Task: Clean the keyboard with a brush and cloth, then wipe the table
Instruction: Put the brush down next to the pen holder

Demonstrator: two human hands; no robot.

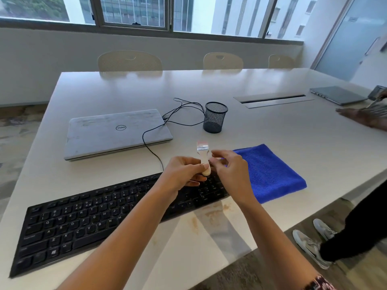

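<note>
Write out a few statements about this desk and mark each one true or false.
1. The left hand holds the brush by its handle, above the keyboard. True.
2. The blue cloth is spread over the keys. False: it lies folded on the table, at the keyboard's right end.
3. The Dell laptop is open. False: its lid is shut and it lies flat behind the keyboard.
4. The black mesh cup stands upright, to the right of the Dell laptop. True.
</note>
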